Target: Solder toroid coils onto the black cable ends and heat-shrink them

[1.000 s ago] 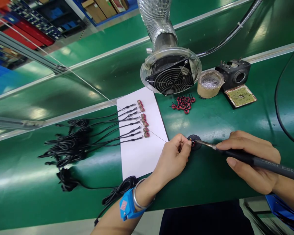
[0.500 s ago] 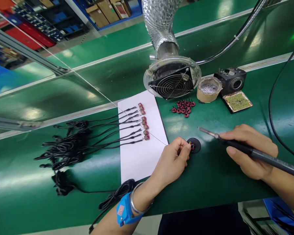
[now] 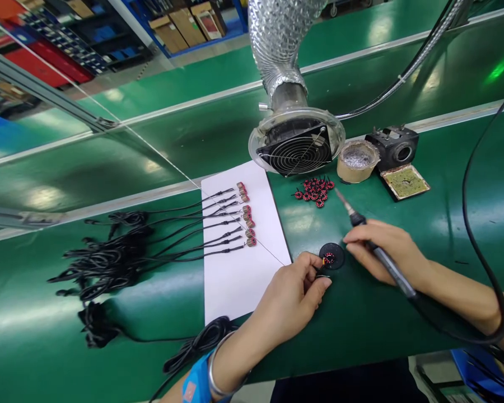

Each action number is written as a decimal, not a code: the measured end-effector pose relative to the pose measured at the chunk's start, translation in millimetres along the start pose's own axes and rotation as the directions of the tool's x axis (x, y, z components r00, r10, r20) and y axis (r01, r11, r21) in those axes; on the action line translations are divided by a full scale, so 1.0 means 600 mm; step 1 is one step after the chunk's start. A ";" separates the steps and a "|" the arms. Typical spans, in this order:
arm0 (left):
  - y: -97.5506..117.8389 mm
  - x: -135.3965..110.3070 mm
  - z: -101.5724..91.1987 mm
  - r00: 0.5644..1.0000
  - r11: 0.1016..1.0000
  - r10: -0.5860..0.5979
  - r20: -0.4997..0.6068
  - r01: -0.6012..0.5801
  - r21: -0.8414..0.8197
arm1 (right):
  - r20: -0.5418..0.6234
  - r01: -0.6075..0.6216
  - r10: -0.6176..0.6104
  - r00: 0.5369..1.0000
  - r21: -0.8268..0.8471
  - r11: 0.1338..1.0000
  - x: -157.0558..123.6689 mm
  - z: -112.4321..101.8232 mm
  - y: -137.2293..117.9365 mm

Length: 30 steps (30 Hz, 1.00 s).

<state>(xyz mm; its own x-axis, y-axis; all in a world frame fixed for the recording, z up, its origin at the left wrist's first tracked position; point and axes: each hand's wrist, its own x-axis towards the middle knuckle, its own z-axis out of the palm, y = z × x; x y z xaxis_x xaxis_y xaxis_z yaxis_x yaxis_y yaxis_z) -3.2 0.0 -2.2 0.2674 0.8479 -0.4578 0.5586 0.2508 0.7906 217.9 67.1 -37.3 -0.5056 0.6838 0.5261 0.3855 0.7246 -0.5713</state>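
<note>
- Green bench [image 3: 373, 330] under a fan [image 3: 298, 148]; cables [image 3: 109, 252] lie left, their ends reaching a white sheet [image 3: 231, 285].
- Left hand [image 3: 296, 294]: thumb and forefinger slightly parted beside the ring [image 3: 329, 258]; whether they pinch its wires, one cannot tell.
- Ring: on a black disc [image 3: 338, 255], just beyond the left fingertips.
- Right hand [image 3: 390, 246]: fingers closed around the iron [image 3: 391, 270], tip up near the loose rings [image 3: 313, 192].
</note>
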 end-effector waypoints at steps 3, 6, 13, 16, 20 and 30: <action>0.005 -0.001 -0.001 1.000 0.999 0.001 0.021 -0.001 0.039 | 0.149 0.019 -0.026 0.989 0.053 0.998 -0.005 0.022 -0.016; 0.007 -0.002 0.001 1.000 0.998 0.001 0.027 -0.002 0.066 | 0.210 0.030 -0.038 0.977 0.043 0.999 -0.002 0.034 -0.017; -0.002 0.003 0.004 0.999 0.998 0.038 0.002 -0.038 0.043 | 0.111 0.088 -0.099 0.989 0.097 0.991 -0.008 0.045 -0.012; -0.006 0.001 0.002 0.997 0.998 0.066 -0.037 -0.066 -0.012 | 0.037 0.096 -0.102 0.994 0.123 0.988 -0.011 0.046 -0.009; -0.009 -0.005 0.001 0.987 0.984 0.131 -0.090 -0.140 -0.106 | -0.012 0.048 -0.047 0.999 0.158 0.986 -0.007 0.034 -0.010; -0.013 -0.006 0.009 0.907 0.925 0.352 -0.233 -0.374 -0.059 | 0.353 -0.427 0.242 0.904 0.698 0.575 -0.024 0.011 -0.047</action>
<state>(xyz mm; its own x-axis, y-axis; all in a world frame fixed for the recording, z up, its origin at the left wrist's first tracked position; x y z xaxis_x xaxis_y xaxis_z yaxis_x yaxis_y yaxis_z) -4.4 -7.5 -8.9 0.2560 0.9658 -0.0421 0.3708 -0.0579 0.9269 209.5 36.3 -33.1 -0.6359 0.7632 0.1145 -0.1009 0.0649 -0.9928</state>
